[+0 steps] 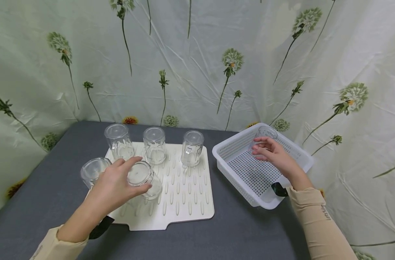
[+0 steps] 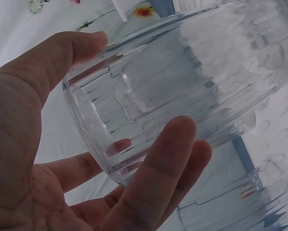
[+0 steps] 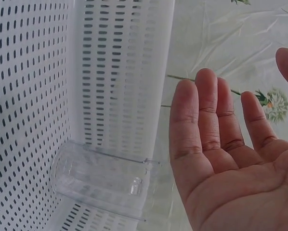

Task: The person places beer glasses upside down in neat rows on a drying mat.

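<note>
My left hand holds an upside-down clear glass mug near its base, thumb on one side and fingers on the other. In the left wrist view, this glass mug sits between thumb and fingers; whether its rim touches the white ridged mat I cannot tell. My right hand is over the white perforated basket, fingers extended and holding nothing. Near its fingertips, a clear glass stands inside the basket at the far side; the right wrist view shows this glass against the basket wall, apart from the hand.
Upside-down glass mugs stand along the mat's back: a left mug, a middle mug and a right mug. Another mug is left of my left hand. Behind the dark grey table hangs a flowered curtain.
</note>
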{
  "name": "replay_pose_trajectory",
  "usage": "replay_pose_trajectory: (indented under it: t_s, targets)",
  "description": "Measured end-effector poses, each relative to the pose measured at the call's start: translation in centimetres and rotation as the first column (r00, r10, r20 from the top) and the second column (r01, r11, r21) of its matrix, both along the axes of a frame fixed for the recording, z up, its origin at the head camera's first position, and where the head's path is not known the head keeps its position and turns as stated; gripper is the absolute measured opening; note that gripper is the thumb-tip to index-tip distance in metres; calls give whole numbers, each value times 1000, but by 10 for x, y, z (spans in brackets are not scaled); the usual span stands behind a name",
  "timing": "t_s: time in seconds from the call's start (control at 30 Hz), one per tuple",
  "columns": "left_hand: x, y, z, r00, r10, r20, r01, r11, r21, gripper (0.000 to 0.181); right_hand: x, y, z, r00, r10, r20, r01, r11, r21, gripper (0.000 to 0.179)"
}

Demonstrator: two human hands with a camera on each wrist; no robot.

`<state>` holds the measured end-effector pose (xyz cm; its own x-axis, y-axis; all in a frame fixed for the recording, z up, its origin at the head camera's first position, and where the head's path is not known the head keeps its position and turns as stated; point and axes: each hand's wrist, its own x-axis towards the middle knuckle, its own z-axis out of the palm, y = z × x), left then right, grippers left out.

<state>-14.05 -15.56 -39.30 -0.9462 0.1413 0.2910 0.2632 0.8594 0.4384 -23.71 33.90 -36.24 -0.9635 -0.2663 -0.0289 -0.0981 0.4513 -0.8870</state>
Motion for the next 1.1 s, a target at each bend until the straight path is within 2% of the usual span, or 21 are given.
replay_pose_trajectory:
  t_s: [0.47,0.77,0.9,1.1]
  targets:
    - [-2,4,-7,999,28,-45,-27,999,25,78,-6,7,4,997,-72,-8,72,997,13,59]
    - [2,2,-10,996,88,-18,-88,996,9,82,-12,14,4,994,-109,-22,109,994,8,57]
    - [2,2,-13,995,94,-18,-94,995,12,82,-15,18,3,988,-155,-29,156,987,49,64]
    - [0,5,-14,995,96,-16,-96,995,11,83,-19,24,0,966,-255,-34,257,961,107,65]
